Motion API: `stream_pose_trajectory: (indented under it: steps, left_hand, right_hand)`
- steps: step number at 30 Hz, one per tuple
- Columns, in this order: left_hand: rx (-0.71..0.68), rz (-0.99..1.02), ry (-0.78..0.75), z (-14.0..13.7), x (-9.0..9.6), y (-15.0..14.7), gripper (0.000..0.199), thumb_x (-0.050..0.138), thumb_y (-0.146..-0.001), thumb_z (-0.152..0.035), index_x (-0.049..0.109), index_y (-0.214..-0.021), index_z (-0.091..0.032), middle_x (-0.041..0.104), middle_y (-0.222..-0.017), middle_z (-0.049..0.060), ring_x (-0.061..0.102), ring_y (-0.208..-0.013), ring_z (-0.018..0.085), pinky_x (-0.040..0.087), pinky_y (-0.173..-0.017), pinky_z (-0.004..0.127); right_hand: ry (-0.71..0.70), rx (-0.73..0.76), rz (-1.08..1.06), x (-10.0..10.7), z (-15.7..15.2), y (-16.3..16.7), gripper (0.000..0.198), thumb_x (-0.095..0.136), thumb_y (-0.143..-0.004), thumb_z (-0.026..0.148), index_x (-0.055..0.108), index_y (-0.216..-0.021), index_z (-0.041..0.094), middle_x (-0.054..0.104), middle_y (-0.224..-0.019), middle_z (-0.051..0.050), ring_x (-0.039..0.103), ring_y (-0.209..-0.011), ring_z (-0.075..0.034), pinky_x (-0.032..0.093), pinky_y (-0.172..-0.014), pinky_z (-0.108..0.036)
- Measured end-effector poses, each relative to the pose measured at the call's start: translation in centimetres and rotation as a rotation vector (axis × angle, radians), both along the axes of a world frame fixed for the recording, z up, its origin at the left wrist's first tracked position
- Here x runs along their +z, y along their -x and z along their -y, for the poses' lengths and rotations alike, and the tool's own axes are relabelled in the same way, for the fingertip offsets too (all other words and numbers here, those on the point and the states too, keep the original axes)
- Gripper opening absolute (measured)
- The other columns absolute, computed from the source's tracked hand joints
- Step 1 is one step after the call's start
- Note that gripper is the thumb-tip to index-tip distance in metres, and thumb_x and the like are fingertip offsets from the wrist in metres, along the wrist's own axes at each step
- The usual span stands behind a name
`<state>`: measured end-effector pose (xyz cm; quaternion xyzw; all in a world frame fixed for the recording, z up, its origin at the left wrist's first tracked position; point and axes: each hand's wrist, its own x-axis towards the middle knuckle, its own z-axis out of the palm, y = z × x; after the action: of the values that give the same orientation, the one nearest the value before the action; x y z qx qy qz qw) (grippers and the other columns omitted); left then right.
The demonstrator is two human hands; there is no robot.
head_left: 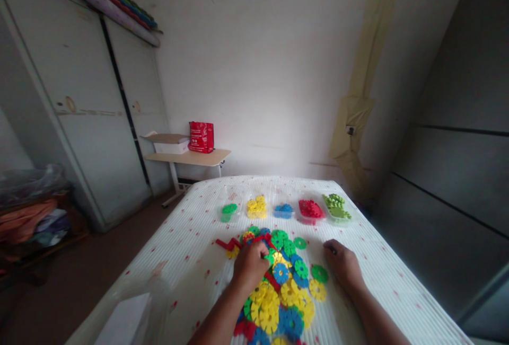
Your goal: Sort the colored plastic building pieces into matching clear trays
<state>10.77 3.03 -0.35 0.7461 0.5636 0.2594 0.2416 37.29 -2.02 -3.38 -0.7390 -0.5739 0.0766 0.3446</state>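
Note:
A heap of flat, notched plastic discs in yellow [265, 308], blue [280, 273] and green [301, 268], mixed with red pieces [228, 244], lies on the table in front of me. My left hand [250, 264] is at the heap's left side, fingers curled together beside the green discs. What it pinches, if anything, is hidden. Just right of the heap, my right hand [343, 263] rests low over the tablecloth with its fingers closed. I cannot see whether a piece is inside it. Single green [319, 274] and yellow [317, 290] discs lie between it and the heap.
Clear tubs stand in a row behind the heap, holding green [229, 209], yellow [256, 207], blue [283, 209], red [310, 209] and light green [337, 207] pieces. A white box-like object [125, 321] lies front left. A side table [207, 158] bears a red bag [201, 137].

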Motion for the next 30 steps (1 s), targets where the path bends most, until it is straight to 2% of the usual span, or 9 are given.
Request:
stream_pose_trajectory:
  steps: [8,13,18,24,30]
  left_hand:
    - [-0.055,0.047,-0.050,0.3,-0.6,0.1,0.019,0.049,-0.061,-0.010,0.065,-0.067,-0.018,0.062,-0.061,-0.003,0.055,-0.061,0.012,0.035,-0.056,0.021]
    - [-0.117,0.000,-0.061,0.6,-0.6,-0.1,0.021,0.051,-0.059,-0.009,0.067,-0.068,-0.018,0.066,-0.067,-0.001,0.058,-0.067,0.013,0.036,-0.060,0.021]
    - [-0.105,-0.030,-0.059,0.6,-0.7,-0.4,0.021,0.052,-0.060,-0.011,0.068,-0.070,-0.019,0.068,-0.070,0.000,0.059,-0.066,0.013,0.038,-0.061,0.022]
    - [-0.166,0.181,-0.168,0.6,-0.9,0.3,0.019,0.048,-0.059,-0.006,0.063,-0.063,-0.017,0.064,-0.067,0.001,0.057,-0.066,0.013,0.040,-0.062,0.022]
    - [-0.174,0.287,-0.221,0.6,-0.9,1.5,0.016,0.048,-0.057,-0.006,0.060,-0.057,-0.017,0.061,-0.065,0.001,0.056,-0.066,0.013,0.041,-0.063,0.022]
  right_hand:
    - [0.014,-0.008,0.007,-0.3,-0.1,-0.1,0.024,0.039,-0.074,0.030,0.060,-0.079,0.020,0.068,-0.077,-0.004,0.062,-0.073,-0.018,0.042,-0.064,-0.024]
    - [0.011,-0.013,-0.002,-0.2,-0.1,0.0,0.025,0.038,-0.074,0.030,0.061,-0.078,0.020,0.068,-0.077,-0.004,0.062,-0.072,-0.018,0.041,-0.063,-0.024]
    - [0.032,-0.022,0.001,0.0,-0.1,0.1,0.025,0.038,-0.074,0.030,0.061,-0.080,0.020,0.068,-0.079,-0.004,0.062,-0.074,-0.018,0.041,-0.065,-0.025]
    - [0.036,-0.015,0.004,-0.1,-0.1,-0.1,0.024,0.039,-0.074,0.030,0.061,-0.081,0.020,0.068,-0.080,-0.004,0.062,-0.075,-0.018,0.042,-0.065,-0.024]
    - [0.016,-0.020,-0.011,-0.3,-0.2,-0.2,0.025,0.040,-0.073,0.030,0.061,-0.081,0.020,0.069,-0.080,-0.004,0.062,-0.075,-0.018,0.042,-0.065,-0.024]
